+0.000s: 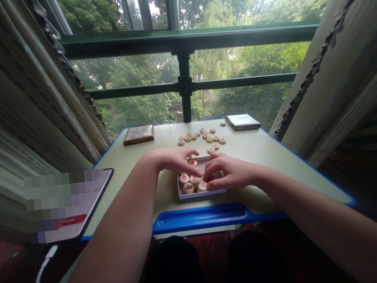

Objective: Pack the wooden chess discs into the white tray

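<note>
A shallow white box (202, 195) sits near the front of the table, with several round wooden Chinese chess pieces (184, 178) lying in its left part, red characters facing up. My left hand (173, 158) reaches over the box's far left side, thumb and fingers apart, nothing seen between them. Over the right side is my right hand (227, 169), fingers curled. Its thumb and fingertip close on a Chinese chess piece (202, 186) at the front of the box. Part of the box floor is hidden under my hands.
More Chinese chess pieces (194, 136) lie scattered beyond the box. A brown flat box (138, 135) stands back left, a white-topped one (242, 122) back right. A phone or tablet (80, 208) with a white cable (42, 272) juts over the left edge. A blue tray (200, 216) lines the front.
</note>
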A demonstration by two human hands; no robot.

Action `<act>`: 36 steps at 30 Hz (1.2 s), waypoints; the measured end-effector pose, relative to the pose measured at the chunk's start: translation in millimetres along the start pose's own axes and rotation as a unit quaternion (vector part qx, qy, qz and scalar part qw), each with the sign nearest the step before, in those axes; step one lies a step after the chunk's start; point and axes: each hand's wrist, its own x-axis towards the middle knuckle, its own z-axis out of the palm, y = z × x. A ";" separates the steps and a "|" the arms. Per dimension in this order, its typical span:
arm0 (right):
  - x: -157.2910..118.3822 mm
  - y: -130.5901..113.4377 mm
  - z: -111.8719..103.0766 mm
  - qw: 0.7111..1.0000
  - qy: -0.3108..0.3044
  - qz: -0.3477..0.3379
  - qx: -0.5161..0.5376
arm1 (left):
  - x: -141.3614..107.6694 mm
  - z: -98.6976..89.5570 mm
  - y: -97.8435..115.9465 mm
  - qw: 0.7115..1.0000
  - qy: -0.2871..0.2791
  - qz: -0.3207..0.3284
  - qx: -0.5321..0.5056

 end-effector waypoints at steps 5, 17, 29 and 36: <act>-0.4 1.8 -0.6 1.000 0.001 -0.004 0.022 | 0.1 0.2 -1.8 0.999 -0.024 0.007 0.048; -0.2 2.5 -1.1 0.999 -0.009 0.015 0.043 | 1.4 0.4 -1.3 0.995 -0.028 -0.007 0.093; 2.5 9.1 1.9 0.986 0.158 0.016 -0.056 | -2.2 0.7 -0.6 0.994 0.078 -0.064 0.034; 7.3 19.5 14.2 0.978 0.194 -0.014 -0.080 | -18.3 9.6 -5.5 0.990 0.107 -0.014 0.091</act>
